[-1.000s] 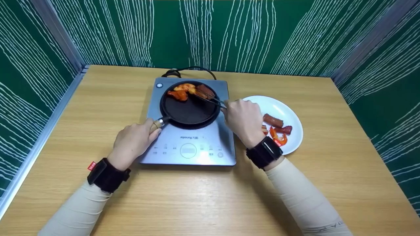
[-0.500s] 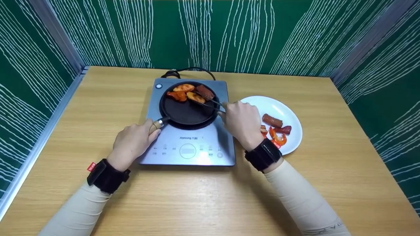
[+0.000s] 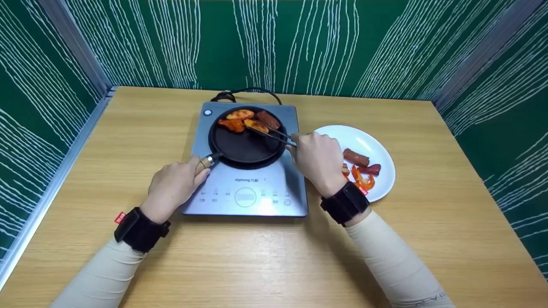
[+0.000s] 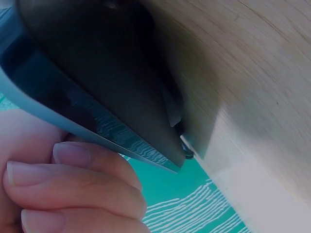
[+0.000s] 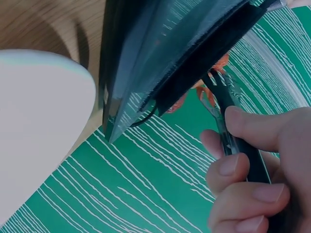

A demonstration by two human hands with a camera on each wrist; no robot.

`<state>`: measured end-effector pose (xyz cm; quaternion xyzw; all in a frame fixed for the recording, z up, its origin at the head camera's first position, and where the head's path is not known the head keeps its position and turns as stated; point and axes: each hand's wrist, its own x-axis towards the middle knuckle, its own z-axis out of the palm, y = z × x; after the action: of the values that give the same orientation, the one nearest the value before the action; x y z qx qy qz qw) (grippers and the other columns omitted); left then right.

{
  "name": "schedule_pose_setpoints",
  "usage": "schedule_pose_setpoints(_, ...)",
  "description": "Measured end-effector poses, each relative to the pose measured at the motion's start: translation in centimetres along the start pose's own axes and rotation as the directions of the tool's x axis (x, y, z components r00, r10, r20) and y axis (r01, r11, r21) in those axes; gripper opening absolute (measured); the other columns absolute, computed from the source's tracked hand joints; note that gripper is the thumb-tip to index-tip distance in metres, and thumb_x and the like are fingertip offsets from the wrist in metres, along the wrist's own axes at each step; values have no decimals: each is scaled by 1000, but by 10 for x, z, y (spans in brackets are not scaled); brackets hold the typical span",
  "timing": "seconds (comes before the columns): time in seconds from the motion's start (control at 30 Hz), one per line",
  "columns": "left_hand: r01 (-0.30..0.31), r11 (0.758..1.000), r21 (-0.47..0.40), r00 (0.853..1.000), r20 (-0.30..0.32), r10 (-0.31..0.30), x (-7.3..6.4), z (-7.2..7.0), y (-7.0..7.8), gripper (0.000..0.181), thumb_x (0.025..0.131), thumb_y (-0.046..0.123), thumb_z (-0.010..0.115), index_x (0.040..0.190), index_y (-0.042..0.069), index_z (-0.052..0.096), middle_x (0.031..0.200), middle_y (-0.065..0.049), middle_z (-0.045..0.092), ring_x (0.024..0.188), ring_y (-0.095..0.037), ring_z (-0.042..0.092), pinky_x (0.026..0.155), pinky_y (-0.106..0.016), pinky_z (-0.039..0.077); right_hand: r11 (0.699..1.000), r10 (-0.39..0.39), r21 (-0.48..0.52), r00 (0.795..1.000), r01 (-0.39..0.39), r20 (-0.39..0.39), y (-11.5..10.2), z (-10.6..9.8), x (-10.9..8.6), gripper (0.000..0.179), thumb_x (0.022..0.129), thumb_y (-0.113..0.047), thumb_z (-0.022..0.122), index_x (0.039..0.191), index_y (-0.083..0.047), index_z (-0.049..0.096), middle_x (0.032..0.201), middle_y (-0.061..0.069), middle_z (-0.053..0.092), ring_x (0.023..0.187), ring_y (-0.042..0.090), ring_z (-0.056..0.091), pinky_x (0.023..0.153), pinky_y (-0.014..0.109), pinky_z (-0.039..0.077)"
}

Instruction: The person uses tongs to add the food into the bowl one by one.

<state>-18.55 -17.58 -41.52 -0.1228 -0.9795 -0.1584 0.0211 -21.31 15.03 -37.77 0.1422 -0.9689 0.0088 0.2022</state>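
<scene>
My left hand [image 3: 175, 182] grips the wooden handle [image 3: 204, 164] of a round black frying pan [image 3: 246, 149], which sits on a silver induction cooktop [image 3: 244, 201]. In the pan's far half lie an orange-red piece of food [image 3: 231, 125], a browned yellow piece [image 3: 240, 114], a second yellow piece [image 3: 255, 125] and a reddish-brown block [image 3: 268, 119]. My right hand [image 3: 319, 160] holds a pair of tongs [image 3: 277, 136] with pronged tips, fingers curled round them in the right wrist view. The tips are at the nearer yellow piece; whether they pinch it I cannot tell.
Right of the cooktop stands a white plate [image 3: 383, 154] with sausage-like pieces [image 3: 356, 157] and an orange shrimp-like piece [image 3: 363, 179], partly hidden by my right hand. A black cord [image 3: 257, 89] runs behind the cooktop. Green patterned walls [image 3: 214, 42] border the wooden table [image 3: 145, 128].
The nearer yellow piece has shifted toward me and now lies apart from the far yellow one. The tongs' tips have come slightly nearer too. My left hand stays on the handle.
</scene>
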Motion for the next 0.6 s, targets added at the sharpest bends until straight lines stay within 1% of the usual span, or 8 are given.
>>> schedule_pose_setpoints(0.17,4,1000,7,1000,7,-4,1,-1,1,33,107,36,65,101,5,56,72,-14,53,61,-33,58,50,-46,43,1000,-1,-25,1000,0,-25,0,4,-1,24,105,-31,67,99,-10,78,62,7,56,52,30,56,48,51,50)
schedule_pose_setpoints(0.3,-1,1000,6,1000,8,1,1,-1,1,33,107,37,64,102,5,56,72,-14,53,60,-33,57,50,-46,43,999,14,-34,1000,-14,-27,0,6,-2,23,105,-29,67,101,-10,78,63,8,59,52,30,57,48,50,50)
schedule_pose_setpoints(0.47,0,1000,3,1000,11,0,1,0,1,33,107,37,64,101,6,56,72,-14,53,60,-33,57,49,-45,42,1000,12,5,1000,-12,17,0,6,-4,23,104,-31,69,110,-11,79,70,11,65,56,31,60,50,48,52)
schedule_pose_setpoints(0.6,-20,1000,22,1000,-3,20,1,0,2,32,107,34,65,99,5,54,69,-11,49,58,-32,56,48,-45,41,999,-1,52,1000,0,14,4,3,-8,26,103,-36,70,112,-13,78,73,12,67,58,34,64,51,51,53)
